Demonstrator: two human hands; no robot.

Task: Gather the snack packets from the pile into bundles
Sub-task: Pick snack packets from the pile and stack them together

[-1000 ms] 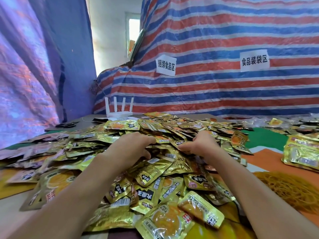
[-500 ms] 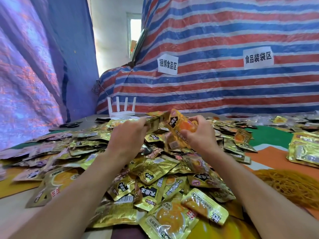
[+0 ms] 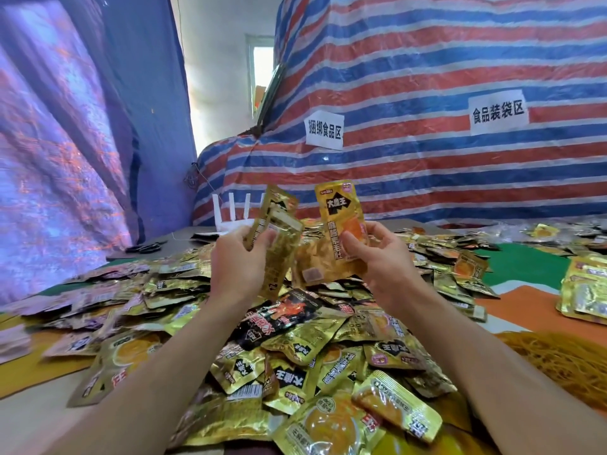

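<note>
Holding both hands up above the pile of snack packets (image 3: 295,356), close to each other, palms turned inward. Gripping a tilted sheaf of gold packets (image 3: 279,221) in the left hand (image 3: 239,257), thumb pressing on the front one; counting at least two there, the exact number not being readable. Pinching an upright orange-gold packet (image 3: 341,224) in the right hand (image 3: 382,254), printed face towards the camera, with a second packet (image 3: 312,267) overlapping behind it, plain back showing. Setting the two handfuls just beside each other, contact between them not being readable.

Lying heaped on the tabletop (image 3: 29,421) beneath and beyond both forearms, far too many to count, mostly gold, with one black packet (image 3: 282,313) just below the hands.

Showing, at the right edge, one stack of gathered gold packets (image 3: 584,290) on an orange mat (image 3: 525,310), well apart from the hands, and one mound of yellow rubber bands (image 3: 558,362) just beside the right forearm. Showing, past the pile on the left, one white router (image 3: 230,221) partly hidden by the left handful, and one pair of black scissors (image 3: 144,247). Displaying two white paper labels (image 3: 325,129) (image 3: 499,113) on the striped tarpaulin (image 3: 427,192) behind.
</note>
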